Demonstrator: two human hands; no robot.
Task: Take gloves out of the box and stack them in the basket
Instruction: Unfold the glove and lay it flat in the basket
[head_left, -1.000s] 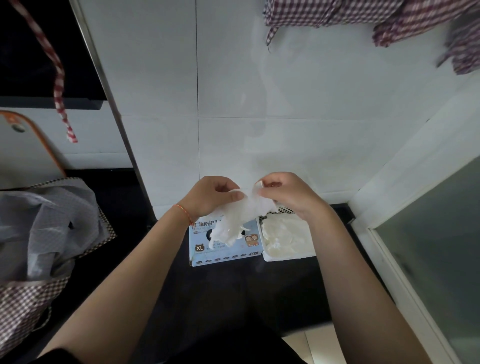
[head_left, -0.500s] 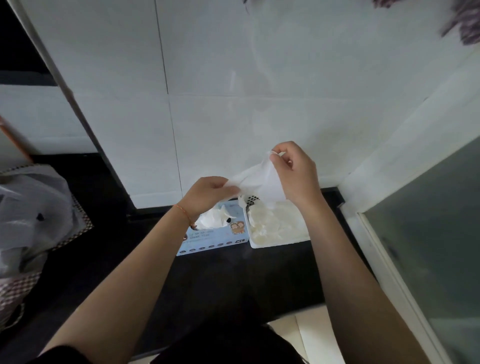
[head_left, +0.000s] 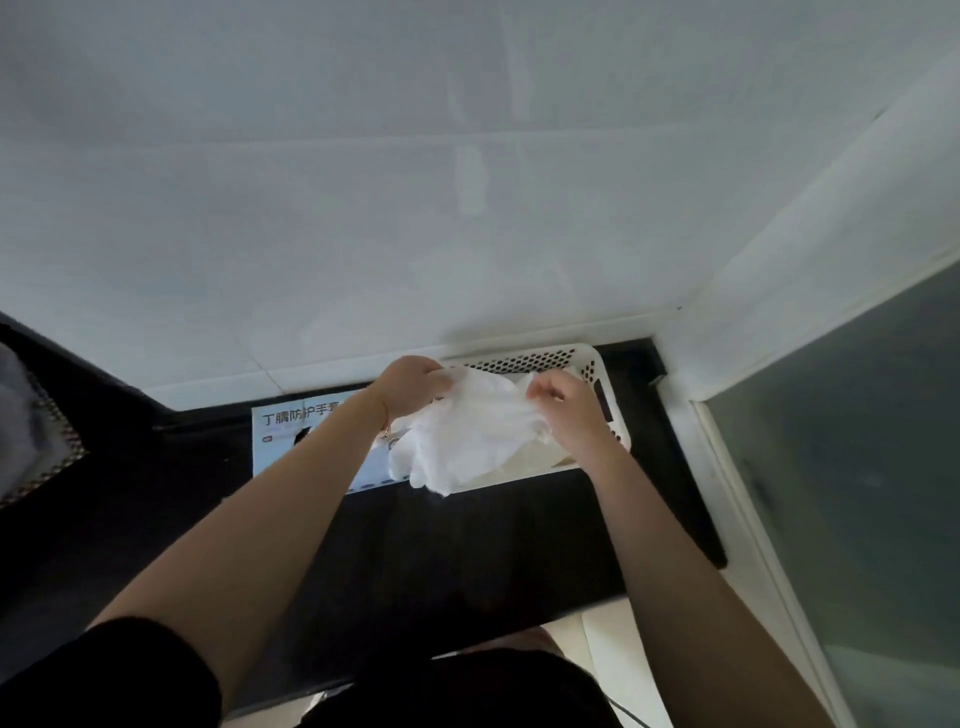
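Left hand and right hand, fingers pinching white glove, over basket; box beside

Dark countertop: bare in front of the containers, open to approach from the near edge. White perforated plastic basket: set in the right back corner, closed in behind by the white tiled wall and flanked at the right by a frosted glass panel. Basket mouth largely covered by a white thin glove stretched between both hands. Pale blue printed cardboard box: just beside the basket at the left, partly crossed by the left forearm.
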